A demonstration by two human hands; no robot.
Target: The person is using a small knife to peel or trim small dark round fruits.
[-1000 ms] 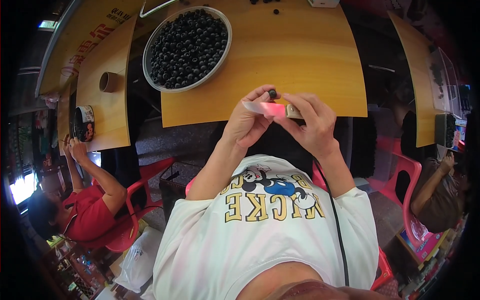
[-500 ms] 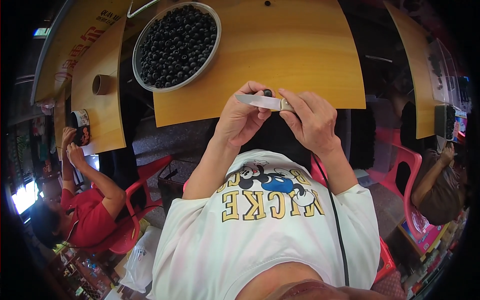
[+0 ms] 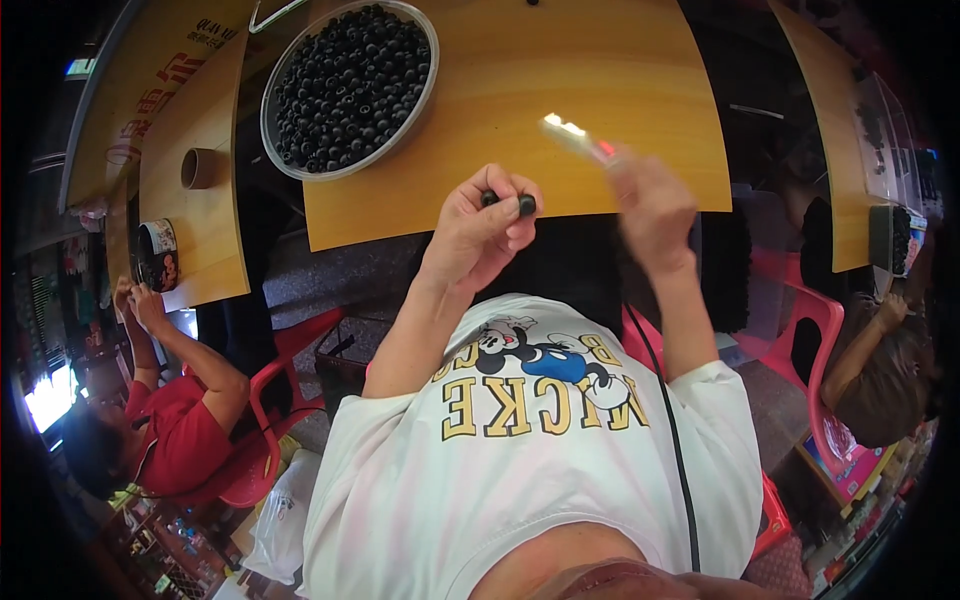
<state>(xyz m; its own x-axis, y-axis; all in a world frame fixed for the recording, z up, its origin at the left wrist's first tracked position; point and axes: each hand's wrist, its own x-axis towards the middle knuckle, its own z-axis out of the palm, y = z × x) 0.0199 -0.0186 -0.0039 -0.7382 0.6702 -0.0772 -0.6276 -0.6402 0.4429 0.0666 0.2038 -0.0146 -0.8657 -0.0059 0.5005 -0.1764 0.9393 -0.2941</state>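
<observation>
My left hand [image 3: 478, 225] is raised just off the table's near edge, its thumb and fingers closed in a pinch. Two small black round balls [image 3: 526, 205] show between the fingertips; whether they are beads or fruit I cannot tell. Apart from it, to the right, my right hand [image 3: 655, 212] grips a small knife [image 3: 570, 132]. The hand and knife are smeared by motion, and the blade points up and left over the table with bright glare on it. A clear round tub [image 3: 436, 75], heaped with similar black balls, stands at the far left of the table.
The yellow wooden table [image 3: 590, 60] has one black ball at its far edge. On a left-hand table stand a brown cup [image 3: 199, 169] and a printed tub [image 3: 158, 255], beside a person in red [image 3: 195, 440]. Another person sits at right by a dark-filled container [image 3: 888, 240].
My right hand has swung the knife away from my left hand, up and right. The blade no longer lies across the left fingers, and two black balls now show there.
</observation>
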